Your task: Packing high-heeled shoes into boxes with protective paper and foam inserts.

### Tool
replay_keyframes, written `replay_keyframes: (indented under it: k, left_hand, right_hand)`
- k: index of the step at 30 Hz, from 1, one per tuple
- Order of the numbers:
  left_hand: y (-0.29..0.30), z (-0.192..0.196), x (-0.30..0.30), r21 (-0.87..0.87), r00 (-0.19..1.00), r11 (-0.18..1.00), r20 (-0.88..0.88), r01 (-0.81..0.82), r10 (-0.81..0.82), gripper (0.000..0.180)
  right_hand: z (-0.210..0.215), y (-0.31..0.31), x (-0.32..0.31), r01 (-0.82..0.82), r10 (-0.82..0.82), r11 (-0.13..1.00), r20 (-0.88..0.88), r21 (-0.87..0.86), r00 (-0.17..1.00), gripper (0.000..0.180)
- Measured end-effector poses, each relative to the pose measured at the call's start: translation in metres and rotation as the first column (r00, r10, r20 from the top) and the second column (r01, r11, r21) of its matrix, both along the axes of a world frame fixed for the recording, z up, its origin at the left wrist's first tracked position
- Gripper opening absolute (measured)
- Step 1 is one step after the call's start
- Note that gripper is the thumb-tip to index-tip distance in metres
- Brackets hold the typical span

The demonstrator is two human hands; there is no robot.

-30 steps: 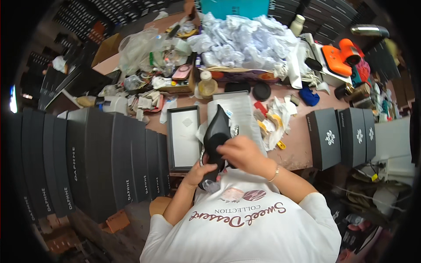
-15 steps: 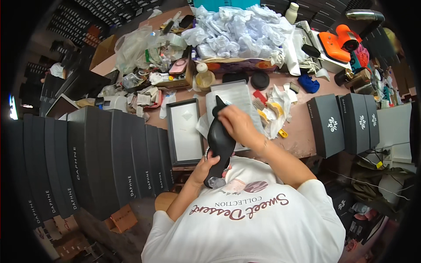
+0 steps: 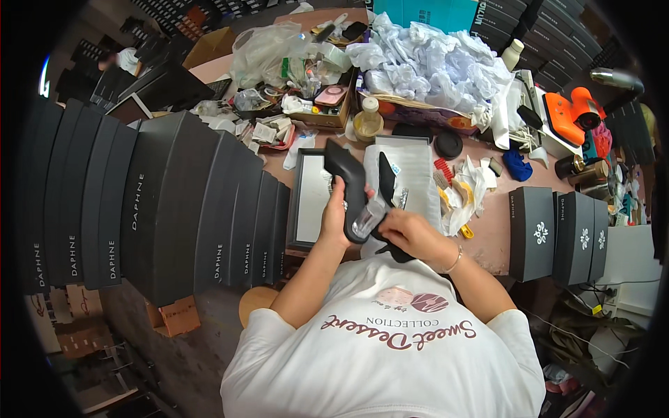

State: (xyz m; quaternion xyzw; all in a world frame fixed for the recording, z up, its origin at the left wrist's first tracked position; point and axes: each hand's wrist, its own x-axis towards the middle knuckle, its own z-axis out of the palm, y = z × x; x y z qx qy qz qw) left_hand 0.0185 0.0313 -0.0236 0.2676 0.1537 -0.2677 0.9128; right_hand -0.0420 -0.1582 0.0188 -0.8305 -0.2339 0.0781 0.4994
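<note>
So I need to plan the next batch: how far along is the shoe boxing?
Done: a long row of closed black boxes stands at the left. In hand: the left hand holds a black shoe with a clear heel; the right hand holds another. Left: an open box and its lid lie unfilled.

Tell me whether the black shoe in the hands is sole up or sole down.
Sole up: the black shoe shows its flat sole, with the clear heel facing the camera, between the left hand and right hand.

A stack of boxes (image 3: 160, 209) stands at nine o'clock, an open box (image 3: 310, 198) sits centre, crumpled paper (image 3: 439, 66) lies at twelve, three upright boxes (image 3: 557, 233) at three.
</note>
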Motion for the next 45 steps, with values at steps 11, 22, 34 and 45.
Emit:
replay_keyframes:
  k: [11,22,34,45]
  left_hand:
    - [-0.008,0.032,0.007,-0.078,0.989,0.986,-0.009,-0.15,0.15,0.056]
    - [-0.01,0.031,0.009,-0.029,0.939,0.978,0.289,0.205,-0.188,0.056]
    - [-0.007,0.02,-0.001,0.589,0.923,0.787,0.173,0.183,-0.344,0.056]
    - [-0.075,0.024,-0.061,0.796,0.723,0.532,0.546,-0.289,-0.423,0.074]
  right_hand:
    - [0.011,0.028,-0.025,0.161,-0.059,0.973,0.494,-0.166,0.867,0.036]
    - [0.054,0.023,-0.036,0.307,-0.25,0.951,0.505,-0.031,0.826,0.037]
    - [-0.053,-0.178,-0.061,0.789,-0.717,0.474,0.349,-0.391,0.604,0.057]
    - [-0.039,-0.062,-0.011,0.478,0.001,0.741,-0.713,0.471,0.701,0.07]
